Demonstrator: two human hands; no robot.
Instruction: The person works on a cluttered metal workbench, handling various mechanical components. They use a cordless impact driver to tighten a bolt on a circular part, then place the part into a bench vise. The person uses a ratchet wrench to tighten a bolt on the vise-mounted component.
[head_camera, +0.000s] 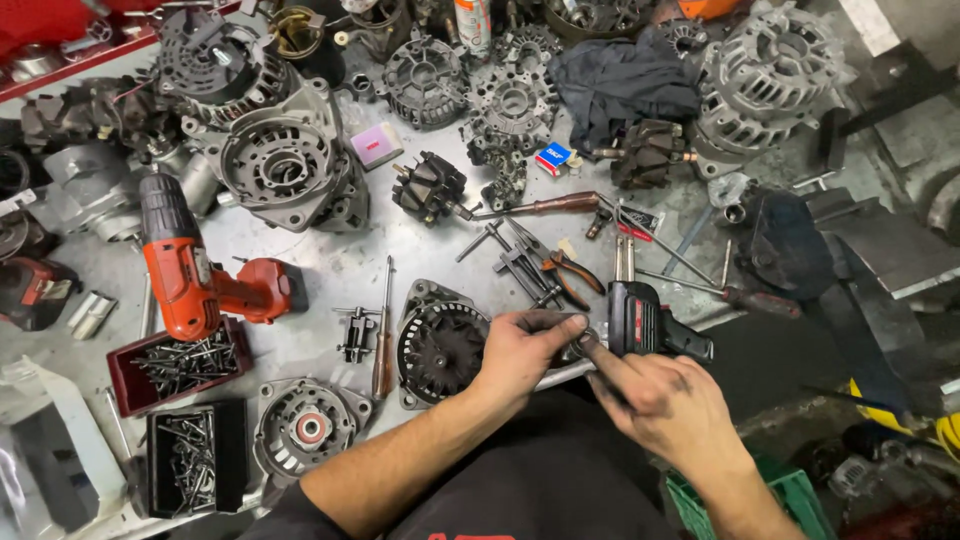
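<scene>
Alternator housing (440, 345) gripped by both hands (590, 345) at its edge.

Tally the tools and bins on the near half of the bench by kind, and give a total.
Cordless drills: 1
Soldering guns: 1
Pliers with orange grips: 1
Wood-handled screwdrivers: 2
Bins of screws: 2
Total: 7
The left hand and right hand pinch a small ring beside the soldering gun.
</scene>
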